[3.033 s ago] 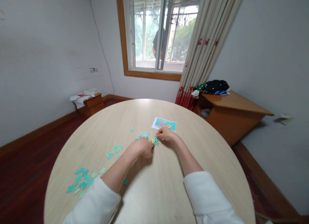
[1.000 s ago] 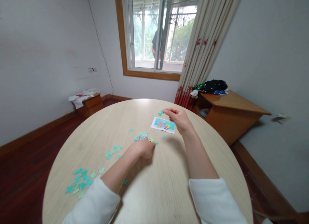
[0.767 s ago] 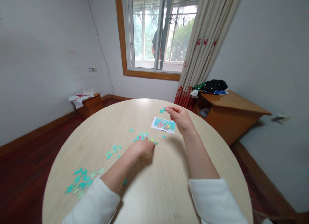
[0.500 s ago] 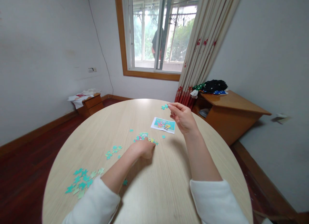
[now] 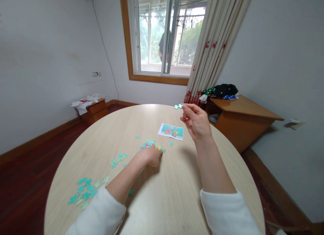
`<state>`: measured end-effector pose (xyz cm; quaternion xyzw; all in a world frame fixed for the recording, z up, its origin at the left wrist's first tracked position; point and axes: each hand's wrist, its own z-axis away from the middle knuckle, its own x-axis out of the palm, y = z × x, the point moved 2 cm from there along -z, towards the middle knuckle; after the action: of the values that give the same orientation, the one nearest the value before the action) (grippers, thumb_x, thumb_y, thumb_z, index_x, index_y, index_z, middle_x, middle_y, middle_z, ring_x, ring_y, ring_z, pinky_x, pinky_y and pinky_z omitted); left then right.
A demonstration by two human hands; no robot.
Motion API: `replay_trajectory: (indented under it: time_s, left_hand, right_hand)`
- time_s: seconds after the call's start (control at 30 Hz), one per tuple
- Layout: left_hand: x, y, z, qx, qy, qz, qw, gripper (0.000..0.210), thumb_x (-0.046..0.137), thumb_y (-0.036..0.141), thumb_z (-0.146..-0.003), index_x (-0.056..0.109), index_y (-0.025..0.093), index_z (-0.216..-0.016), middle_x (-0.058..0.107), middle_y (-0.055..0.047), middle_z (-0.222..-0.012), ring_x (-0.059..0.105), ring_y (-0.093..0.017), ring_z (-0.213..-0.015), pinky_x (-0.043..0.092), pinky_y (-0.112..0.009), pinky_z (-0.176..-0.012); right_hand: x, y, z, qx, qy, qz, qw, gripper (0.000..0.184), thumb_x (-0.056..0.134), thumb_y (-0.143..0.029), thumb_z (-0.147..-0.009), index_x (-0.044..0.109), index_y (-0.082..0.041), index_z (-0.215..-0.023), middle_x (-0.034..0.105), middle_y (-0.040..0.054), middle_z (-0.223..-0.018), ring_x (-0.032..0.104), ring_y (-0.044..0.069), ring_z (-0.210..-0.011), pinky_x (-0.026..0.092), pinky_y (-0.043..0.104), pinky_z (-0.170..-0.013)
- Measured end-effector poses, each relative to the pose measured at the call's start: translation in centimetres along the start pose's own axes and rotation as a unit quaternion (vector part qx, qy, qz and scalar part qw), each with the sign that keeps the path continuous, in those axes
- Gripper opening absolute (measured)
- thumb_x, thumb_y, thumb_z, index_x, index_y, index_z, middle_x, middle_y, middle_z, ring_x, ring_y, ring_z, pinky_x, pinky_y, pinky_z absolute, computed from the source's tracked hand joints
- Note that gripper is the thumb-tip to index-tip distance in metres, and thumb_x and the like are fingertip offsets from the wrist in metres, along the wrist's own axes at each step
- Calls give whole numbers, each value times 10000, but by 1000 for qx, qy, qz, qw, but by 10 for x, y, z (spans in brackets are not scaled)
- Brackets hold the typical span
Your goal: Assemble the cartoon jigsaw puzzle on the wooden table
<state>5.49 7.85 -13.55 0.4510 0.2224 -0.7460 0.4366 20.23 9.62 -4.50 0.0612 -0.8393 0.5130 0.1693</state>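
Held up over the far right of the table, my right hand (image 5: 198,122) pinches a small piece of two joined turquoise jigsaw pieces (image 5: 178,106) between thumb and fingers. My left hand (image 5: 152,156) rests on the table with curled fingers, gripping the near side of a partly joined jigsaw puzzle (image 5: 151,142). That puzzle shows pink, yellow and turquoise parts, and the hand covers some of it. Behind it lies a reference picture card (image 5: 172,131) with a pink and a yellow cartoon figure. A single turquoise piece (image 5: 171,144) lies just before the card.
Loose turquoise and pale green pieces (image 5: 86,189) are spread at the table's left, with a smaller cluster (image 5: 119,158) farther in. One piece (image 5: 131,191) lies beside my left forearm. The round wooden table (image 5: 172,201) stands near a desk (image 5: 243,116) bearing cloths.
My right hand has moved slightly right and up with the joined pieces, which have turned a little. The left hand stays on the puzzle.
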Motion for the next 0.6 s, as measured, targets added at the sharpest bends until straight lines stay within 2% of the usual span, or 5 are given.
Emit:
replay_trajectory:
  time_s: [0.13,0.4,0.53,0.6]
  left_hand:
    - [0,-1,1,-7,-3,0,1000,540,504,199,-755,484,181,-1295,462,-216,-1334,546,-317,-1130,489,-405,-866]
    - [1,-1,0,-2,-5,-6,1000,527,505,194,-750,493,196,-1277,509,-200,-1288,565,-289,-1108,498,-374,-847]
    - [0,0,0,-2,-6,-2,1000,536,518,196,-735,500,186,-1270,485,-216,-1309,582,-303,-1078,507,-383,-826]
    - [-1,0,0,-4,-7,-2,1000,541,519,192,-735,497,188,-1276,485,-211,-1315,576,-303,-1090,503,-383,-836]
  right_hand:
    - [-1,-1,0,-12,26,8,1000,314,799,-400,-514,629,-190,-675,528,-67,-589,421,35,-510,390,169,-474]
    - [-4,3,-3,-4,23,33,999,321,784,-409,-525,608,-184,-673,458,-81,-542,406,32,-492,384,167,-478]
    - [-8,6,-4,4,-1,77,997,296,751,-407,-555,604,-174,-662,473,-73,-542,401,38,-489,377,184,-494]
    - [-9,8,-4,11,-44,148,988,262,725,-390,-589,610,-163,-652,512,-55,-558,423,49,-503,377,198,-509]
